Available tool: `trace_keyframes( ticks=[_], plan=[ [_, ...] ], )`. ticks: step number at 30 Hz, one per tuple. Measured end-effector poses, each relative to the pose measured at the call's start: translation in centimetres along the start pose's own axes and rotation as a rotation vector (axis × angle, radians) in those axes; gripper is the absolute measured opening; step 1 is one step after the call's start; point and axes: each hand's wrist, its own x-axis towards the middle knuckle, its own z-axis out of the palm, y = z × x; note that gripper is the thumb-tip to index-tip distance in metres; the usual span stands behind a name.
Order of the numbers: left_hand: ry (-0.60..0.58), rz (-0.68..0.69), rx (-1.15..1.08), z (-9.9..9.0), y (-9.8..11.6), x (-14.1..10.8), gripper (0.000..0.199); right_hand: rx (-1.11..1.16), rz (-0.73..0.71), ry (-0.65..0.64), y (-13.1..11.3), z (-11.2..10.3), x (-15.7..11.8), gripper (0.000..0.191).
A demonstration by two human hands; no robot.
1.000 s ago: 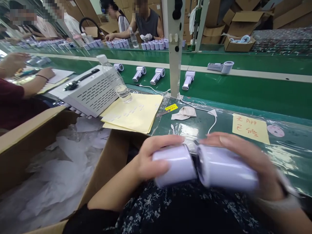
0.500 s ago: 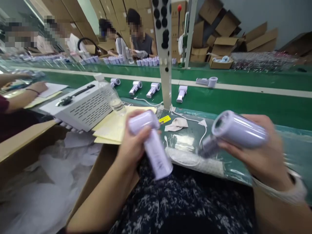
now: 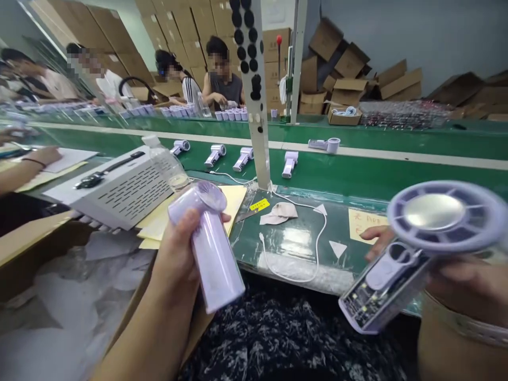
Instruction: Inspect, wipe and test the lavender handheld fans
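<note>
My left hand (image 3: 178,238) is wrapped round a lilac handheld fan (image 3: 217,264), its smooth handle slanting down to the right. Held in my right hand (image 3: 468,280) is a second handheld fan (image 3: 379,296), with its round slotted head turned up toward me. Its handle bares a circuit board, and the head hides part of that hand. Between the two hands, a white cable (image 3: 317,254) curves over the green bench, close to a crumpled pale cloth (image 3: 280,212).
Several lilac fans, one of them here (image 3: 290,164), lie along the green conveyor (image 3: 357,172) beyond a perforated post (image 3: 257,95). To the left are a grey metal box (image 3: 115,185), a clear bottle (image 3: 164,161) and a carton (image 3: 130,301) of white wrapping. Co-workers sit across the line.
The right-hand fan has turned, so its slotted head now faces up and its circuit board shows. My left hand has moved left and slightly down with its fan. The view has shifted slightly.
</note>
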Motion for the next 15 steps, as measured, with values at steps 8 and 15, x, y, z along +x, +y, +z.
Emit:
trace_keyframes(
  ticks=[8, 15],
  plan=[
    [-0.199, -0.470, -0.003, 0.2, -6.1, -7.2, 0.068, -0.972, 0.026, -0.232, 9.6, -4.1, -1.4, 0.047],
    [-0.464, -0.907, -0.389, -0.2, -9.4, -10.9, 0.094, -1.262, 0.533, 0.015, 15.3, -13.9, -3.6, 0.053]
  ],
)
